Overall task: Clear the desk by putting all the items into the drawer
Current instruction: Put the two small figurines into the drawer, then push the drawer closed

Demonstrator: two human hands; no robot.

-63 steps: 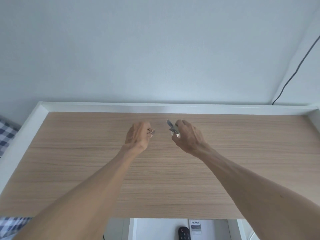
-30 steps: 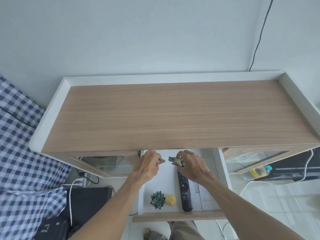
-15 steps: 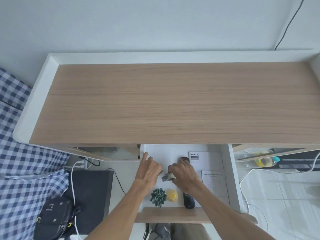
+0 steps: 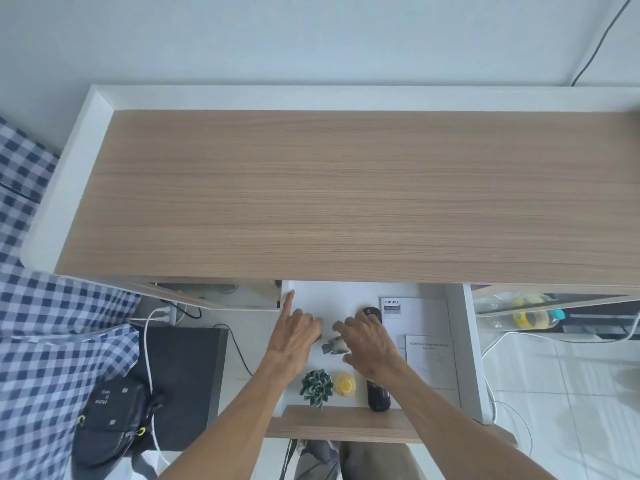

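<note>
The wooden desk top (image 4: 346, 195) has nothing on it. Below its front edge the white drawer (image 4: 469, 341) stands pulled out. Both my hands reach into it. My left hand (image 4: 298, 337) has its fingers spread, the index finger along the drawer's left wall, and a small brown piece (image 4: 319, 337) peeks out at its fingertips. My right hand (image 4: 370, 344) is open too, fingers spread beside a small grey-beige figurine (image 4: 334, 345) lying on the drawer floor. Nearer me lie a green succulent (image 4: 317, 388), a yellow object (image 4: 345, 385) and a black remote (image 4: 378, 398), partly under my right wrist.
A Philips booklet (image 4: 412, 313) and a paper sheet (image 4: 433, 365) fill the drawer's right side. The wooden drawer front (image 4: 332, 424) is close to me. Blue checked fabric (image 4: 52, 341), a black bag (image 4: 110, 417) and cables lie left; a yellow tape roll (image 4: 530, 317) sits on the right shelf.
My hands carried two small pieces from over the desk top down into the drawer. Since half a second ago both hands have spread their fingers and the grey figurine lies free.
</note>
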